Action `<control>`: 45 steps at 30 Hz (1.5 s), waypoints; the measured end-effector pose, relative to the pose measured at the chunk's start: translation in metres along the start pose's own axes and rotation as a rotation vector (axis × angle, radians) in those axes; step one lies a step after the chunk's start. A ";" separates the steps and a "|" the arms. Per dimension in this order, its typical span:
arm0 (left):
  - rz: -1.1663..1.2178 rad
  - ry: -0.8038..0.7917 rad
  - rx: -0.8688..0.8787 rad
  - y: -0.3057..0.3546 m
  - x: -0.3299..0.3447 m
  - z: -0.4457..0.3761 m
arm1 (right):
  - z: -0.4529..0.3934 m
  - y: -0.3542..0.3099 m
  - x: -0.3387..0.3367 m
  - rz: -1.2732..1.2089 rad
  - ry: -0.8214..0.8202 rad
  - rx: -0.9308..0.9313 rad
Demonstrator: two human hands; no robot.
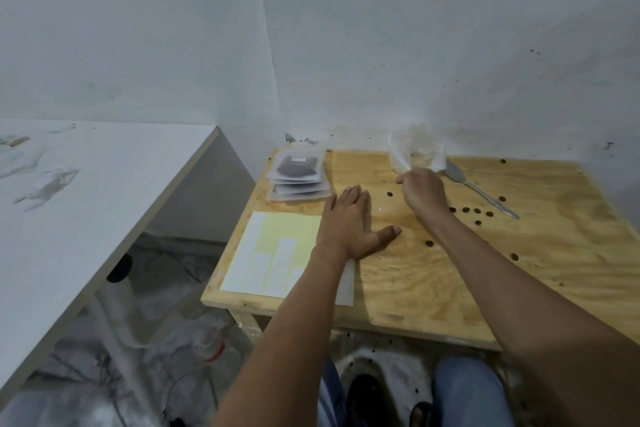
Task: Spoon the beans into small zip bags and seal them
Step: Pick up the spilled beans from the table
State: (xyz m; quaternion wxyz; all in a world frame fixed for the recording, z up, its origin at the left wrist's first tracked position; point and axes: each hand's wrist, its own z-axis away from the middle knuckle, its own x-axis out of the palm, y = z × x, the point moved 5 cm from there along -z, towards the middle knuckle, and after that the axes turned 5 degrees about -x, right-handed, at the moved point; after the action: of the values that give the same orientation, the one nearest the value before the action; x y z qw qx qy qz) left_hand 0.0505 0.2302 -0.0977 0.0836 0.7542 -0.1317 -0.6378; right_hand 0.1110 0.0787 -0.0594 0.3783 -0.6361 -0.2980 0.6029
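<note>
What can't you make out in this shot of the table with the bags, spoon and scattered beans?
- Head view: whether the clear plastic bag gripped by the right hand holds any beans; its film is too blurred.
- The print on the label of the top filled zip bag: too small.
- How many bags lie in that stack: the top ones cover the rest.
- The sheet under the left hand: the forearm hides most of it.

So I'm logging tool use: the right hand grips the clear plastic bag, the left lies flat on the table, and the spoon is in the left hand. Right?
Not quite. The head view shows the spoon lying on the wooden table, right of the right hand, in neither hand. The rest holds: that hand grips the clear plastic bag, and the left hand lies flat.
</note>
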 end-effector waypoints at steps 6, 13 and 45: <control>0.011 0.007 -0.006 0.001 -0.002 0.001 | 0.004 -0.004 0.010 0.490 0.028 -0.267; 0.020 0.015 -0.008 0.000 -0.001 0.000 | 0.003 -0.001 0.021 0.584 0.014 -0.361; 0.002 -0.007 0.001 0.002 -0.008 0.012 | 0.084 0.038 -0.063 0.467 -0.185 -0.290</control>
State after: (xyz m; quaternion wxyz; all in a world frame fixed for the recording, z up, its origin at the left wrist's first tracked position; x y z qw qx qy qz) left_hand 0.0369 0.2318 -0.0917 0.0831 0.7518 -0.1331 -0.6404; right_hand 0.0184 0.0162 -0.0562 0.1057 -0.6772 -0.2597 0.6803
